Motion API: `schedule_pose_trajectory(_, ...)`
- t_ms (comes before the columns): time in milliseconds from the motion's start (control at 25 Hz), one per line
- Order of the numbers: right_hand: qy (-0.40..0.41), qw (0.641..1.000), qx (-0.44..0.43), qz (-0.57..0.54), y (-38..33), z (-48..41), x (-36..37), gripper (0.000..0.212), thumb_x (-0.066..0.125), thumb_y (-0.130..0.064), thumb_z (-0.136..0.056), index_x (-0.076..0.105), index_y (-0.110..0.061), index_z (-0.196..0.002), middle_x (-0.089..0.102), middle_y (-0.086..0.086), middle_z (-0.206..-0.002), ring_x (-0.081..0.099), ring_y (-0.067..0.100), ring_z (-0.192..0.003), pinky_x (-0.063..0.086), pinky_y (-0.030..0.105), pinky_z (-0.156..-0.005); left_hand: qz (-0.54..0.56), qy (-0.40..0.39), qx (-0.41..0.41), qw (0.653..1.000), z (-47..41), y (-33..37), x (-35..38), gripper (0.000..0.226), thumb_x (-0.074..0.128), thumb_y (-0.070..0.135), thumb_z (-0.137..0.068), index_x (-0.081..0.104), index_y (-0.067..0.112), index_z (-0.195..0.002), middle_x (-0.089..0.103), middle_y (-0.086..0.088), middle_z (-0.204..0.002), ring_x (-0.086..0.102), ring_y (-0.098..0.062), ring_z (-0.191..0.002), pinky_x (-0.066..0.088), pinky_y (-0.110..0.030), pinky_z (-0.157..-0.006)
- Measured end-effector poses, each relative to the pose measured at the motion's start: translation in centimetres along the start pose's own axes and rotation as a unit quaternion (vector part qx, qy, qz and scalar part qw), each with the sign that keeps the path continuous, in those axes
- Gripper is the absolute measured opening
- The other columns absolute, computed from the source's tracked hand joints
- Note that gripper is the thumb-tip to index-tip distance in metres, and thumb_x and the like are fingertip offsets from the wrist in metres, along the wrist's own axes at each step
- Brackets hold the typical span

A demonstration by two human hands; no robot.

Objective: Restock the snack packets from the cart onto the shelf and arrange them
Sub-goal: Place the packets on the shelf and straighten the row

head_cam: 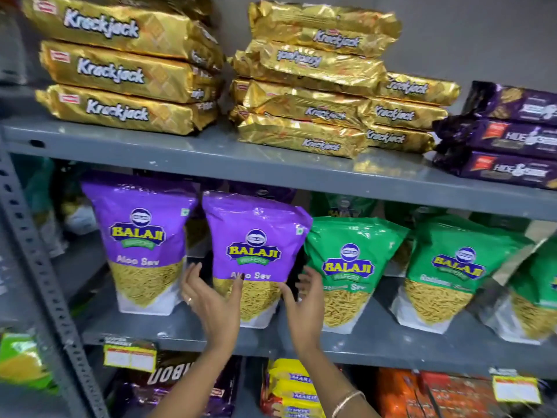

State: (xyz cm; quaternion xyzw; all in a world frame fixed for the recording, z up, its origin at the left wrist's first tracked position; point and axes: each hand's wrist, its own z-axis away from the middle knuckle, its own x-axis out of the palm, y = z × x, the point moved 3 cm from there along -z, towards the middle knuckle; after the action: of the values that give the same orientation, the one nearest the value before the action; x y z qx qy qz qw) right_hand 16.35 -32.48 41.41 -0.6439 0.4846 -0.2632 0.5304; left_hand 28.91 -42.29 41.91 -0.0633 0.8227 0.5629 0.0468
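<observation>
A purple Balaji Aloo Sev packet (253,236) stands upright on the middle shelf (376,346). My left hand (208,303) is at its lower left corner, thumb on the front and fingers spread apart beside it. My right hand (303,300) is at its lower right corner, thumb against the edge and fingers loosely curled next to the neighbouring green packet (349,267). Neither hand closes around the packet. A second purple Aloo Sev packet (141,236) stands to the left. The cart is out of view.
More green Balaji packets (452,267) line the shelf to the right. The upper shelf holds gold Krackjack stacks (126,70) and purple Hide & Seek packs (509,137). Biscuit packs (292,390) fill the bottom shelf. A perforated steel upright (39,267) stands at the left.
</observation>
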Motion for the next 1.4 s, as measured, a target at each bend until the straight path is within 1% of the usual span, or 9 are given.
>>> schedule_pose_trajectory(80, 0.087, 0.995, -0.036, 0.035, 0.2, 0.2, -3.6, 0.036, 0.068, -0.026, -0.077, 0.045, -0.019, -0.104, 0.054, 0.002, -0.097, 0.054, 0.023, -0.090, 0.047, 0.024, -0.079, 0.023, -0.059, 0.095, 0.993, 3.5, 1.8, 1.4, 0.046, 0.057, 0.031, -0.073, 0.045, 0.007, -0.110, 0.052, -0.015, -0.108, 0.044, -0.020, -0.104, 0.035, -0.035, -0.093)
schedule_pose_trajectory(200, 0.190, 0.978, -0.015, 0.086, 2.4, -2.1, -9.2, 0.045, 0.072, -0.029, -0.072, 0.041, -0.012, -0.101, 0.047, 0.009, -0.097, 0.048, 0.030, -0.091, 0.047, 0.044, -0.080, 0.046, -0.290, 0.064, 0.954, 6.8, 2.6, 6.4, 0.038, 0.067, 0.018, -0.076, 0.042, 0.031, -0.101, 0.053, 0.002, -0.094, 0.056, -0.011, -0.092, 0.046, -0.031, -0.080)
schedule_pose_trajectory(400, -0.066, 0.987, 0.144, 0.012, 7.4, -5.2, -12.8, 0.063, 0.079, -0.018, -0.066, 0.044, -0.012, -0.118, 0.056, 0.007, -0.113, 0.054, 0.026, -0.112, 0.048, 0.031, -0.085, -0.037, -0.389, -0.052, 0.919, 7.2, 0.3, 13.4, 0.090, 0.082, 0.009, -0.062, 0.033, 0.003, -0.137, 0.046, -0.015, -0.140, 0.044, -0.026, -0.129, 0.039, -0.036, -0.103)
schedule_pose_trajectory(560, -0.078, 0.984, 0.162, 0.015, 9.0, -5.7, -13.8, 0.050, 0.078, -0.012, -0.068, 0.052, -0.015, -0.110, 0.063, 0.008, -0.106, 0.058, 0.030, -0.114, 0.046, 0.006, -0.067, -0.075, -0.376, -0.089, 0.919, 8.3, 0.0, 15.3, 0.077, 0.081, 0.010, -0.063, 0.041, 0.003, -0.129, 0.061, -0.018, -0.127, 0.058, -0.031, -0.115, 0.048, -0.038, -0.090)
schedule_pose_trajectory(760, 0.083, 0.995, 0.045, -0.026, 1.4, -7.3, -18.0, 0.087, 0.079, -0.024, -0.065, 0.028, -0.017, -0.135, 0.039, 0.006, -0.139, 0.036, 0.020, -0.131, 0.032, 0.029, -0.104, -0.033, -0.363, -0.128, 0.923, 10.4, 0.8, 16.3, 0.067, 0.079, 0.006, -0.065, 0.045, 0.003, -0.123, 0.062, -0.018, -0.125, 0.058, -0.031, -0.114, 0.047, -0.036, -0.089)
schedule_pose_trajectory(920, 0.056, 0.922, -0.202, 0.325, -10.1, -11.0, -17.5, 0.049, 0.065, -0.040, -0.077, 0.056, -0.005, -0.109, 0.061, 0.016, -0.110, 0.052, 0.030, -0.108, 0.039, 0.038, -0.093, -0.011, -0.370, -0.145, 0.918, 10.4, 0.4, 16.4, 0.075, 0.083, 0.009, -0.061, 0.045, 0.006, -0.126, 0.060, -0.016, -0.129, 0.055, -0.030, -0.118, 0.045, -0.038, -0.094)
schedule_pose_trajectory(1080, -0.150, 0.859, -0.154, 0.464, -12.5, -14.2, -14.0, 0.020, 0.055, -0.025, -0.085, 0.065, -0.020, -0.102, 0.063, 0.009, -0.120, 0.054, 0.031, -0.111, 0.044, 0.036, -0.091, -0.006, -0.368, -0.159, 0.916, 10.5, 0.4, 16.2, 0.068, 0.083, 0.008, -0.062, 0.050, 0.004, -0.121, 0.062, -0.017, -0.126, 0.057, -0.030, -0.116, 0.045, -0.035, -0.090)
schedule_pose_trajectory(1280, -0.088, 0.924, -0.098, 0.358, -11.8, -14.8, -14.7, 0.027, 0.057, -0.035, -0.085, 0.066, -0.017, -0.102, 0.064, 0.011, -0.121, 0.055, 0.033, -0.112, 0.047, 0.037, -0.089, -0.028, -0.372, -0.138, 0.918, 10.2, -0.2, 16.0, 0.079, 0.087, 0.021, -0.056, 0.046, 0.009, -0.122, 0.059, -0.016, -0.128, 0.055, -0.033, -0.117, 0.048, -0.047, -0.096)
schedule_pose_trajectory(1400, -0.101, 0.899, -0.054, 0.422, -10.8, -15.9, -18.6, 0.037, 0.055, -0.044, -0.084, 0.060, -0.016, -0.108, 0.057, 0.012, -0.131, 0.052, 0.033, -0.117, 0.043, 0.036, -0.086, -0.144, -0.224, 0.012, 0.964, 11.4, 0.6, 14.7, 0.093, 0.088, 0.027, -0.049, 0.042, 0.001, -0.126, 0.048, -0.021, -0.129, 0.044, -0.038, -0.120, 0.042, -0.050, -0.098)
